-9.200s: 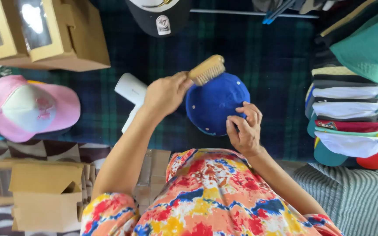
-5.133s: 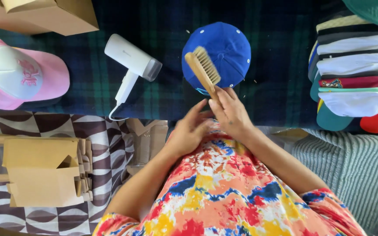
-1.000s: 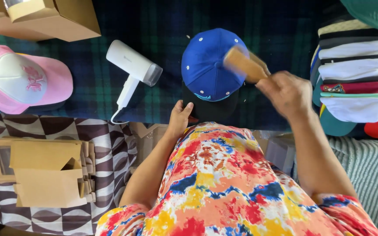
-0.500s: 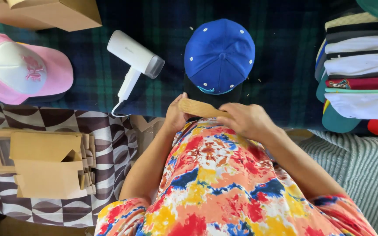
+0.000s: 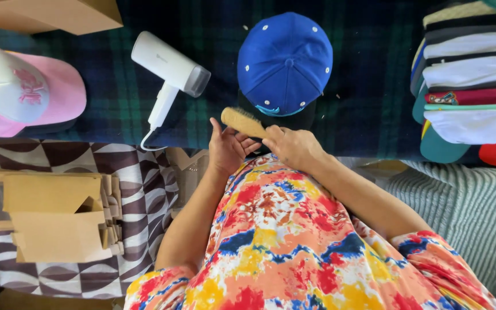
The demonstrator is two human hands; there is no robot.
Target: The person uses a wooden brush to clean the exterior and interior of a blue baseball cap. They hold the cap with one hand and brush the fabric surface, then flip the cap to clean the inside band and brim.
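Close to the body, the right hand [image 5: 294,148] has brought the wooden brush [image 5: 243,121] back from the blue cap [image 5: 285,63], gripping its handle; the open left hand [image 5: 228,150] touches its bristles. The cap lies alone on the plaid surface [image 5: 363,86] beyond.

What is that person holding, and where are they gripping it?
A wooden brush: the right hand grips its handle end; the left hand's fingers touch its underside.
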